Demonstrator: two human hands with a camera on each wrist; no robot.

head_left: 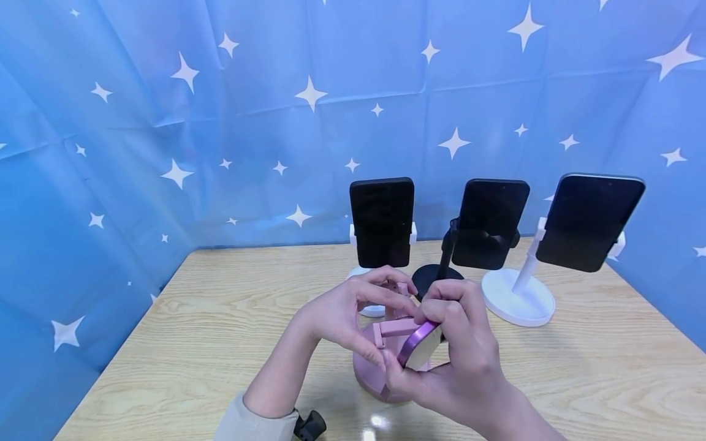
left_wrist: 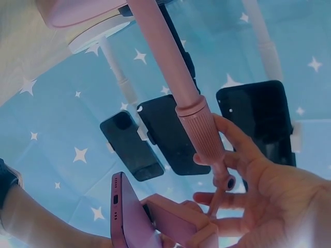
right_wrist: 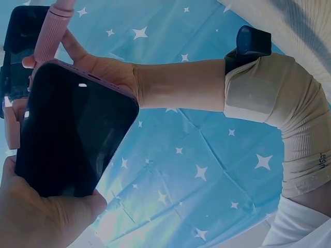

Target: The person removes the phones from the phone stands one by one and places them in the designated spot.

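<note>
A pink phone stand (head_left: 368, 370) stands on the table in front of me. My left hand (head_left: 347, 306) holds it at the top, fingers curled around the ribbed collar (left_wrist: 203, 135) and thin neck below its holder. Between the thumb and fingers of my right hand (head_left: 469, 352) is a purple phone (head_left: 420, 342), tilted. In the right wrist view its dark screen (right_wrist: 77, 129) faces the camera. The left wrist view shows the phone's back close against the pink holder (left_wrist: 178, 219); whether it sits inside the holder I cannot tell.
Behind my hands, three dark-screened phones stand in holders: one (head_left: 382, 220) on a white stand, one (head_left: 491, 223) on a black stand, one (head_left: 590, 220) on a white stand at right. A starry blue cloth (head_left: 265, 122) hangs behind the wooden table (head_left: 220, 318).
</note>
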